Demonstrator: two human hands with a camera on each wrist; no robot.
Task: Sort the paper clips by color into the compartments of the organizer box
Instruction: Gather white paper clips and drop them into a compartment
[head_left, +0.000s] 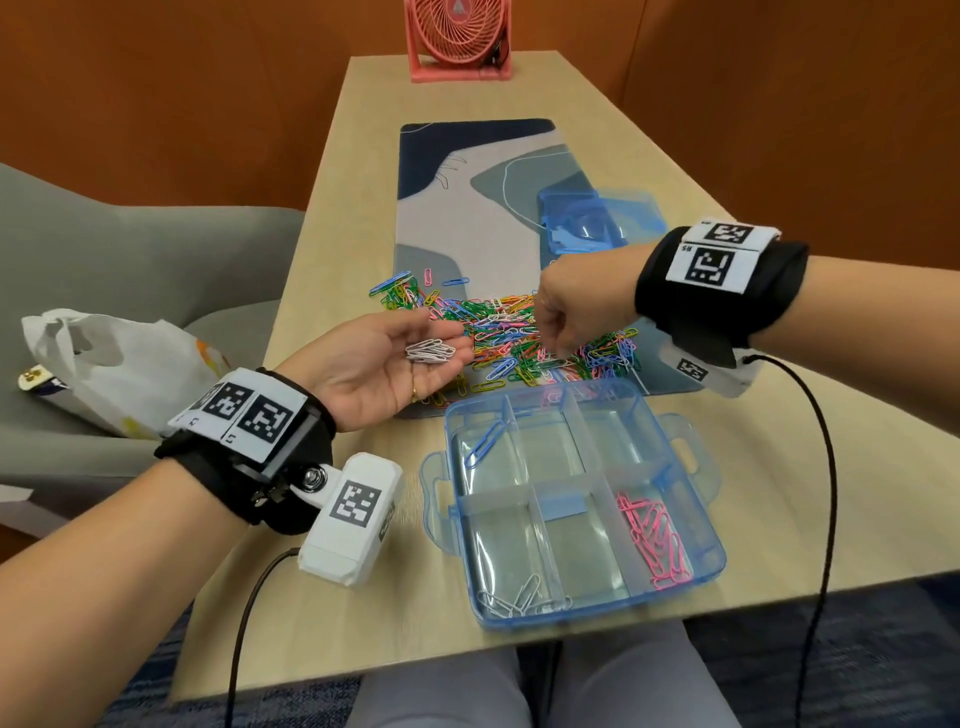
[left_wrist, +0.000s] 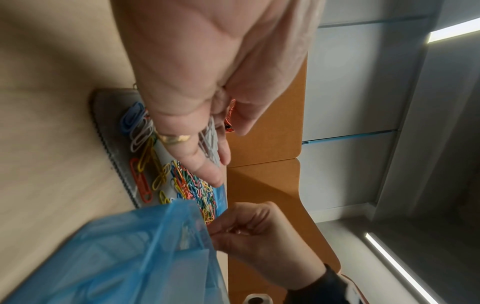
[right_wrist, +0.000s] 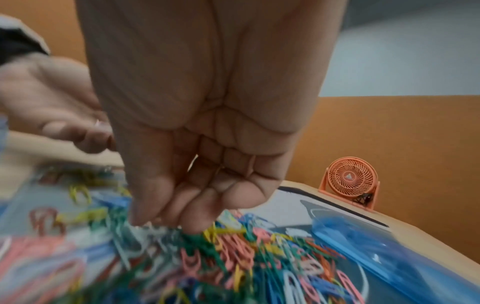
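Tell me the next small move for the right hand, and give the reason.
Probably pinch one more white clip from the pile and drop it in the left hand. The right hand hovers over the pile with fingers curled down, while the upturned left palm carries only white clips, likely bound for the organizer box corner with white clips.

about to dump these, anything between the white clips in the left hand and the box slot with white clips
Nothing visible. The white clips lie in the open left hand; the slot is uncovered, lid off.
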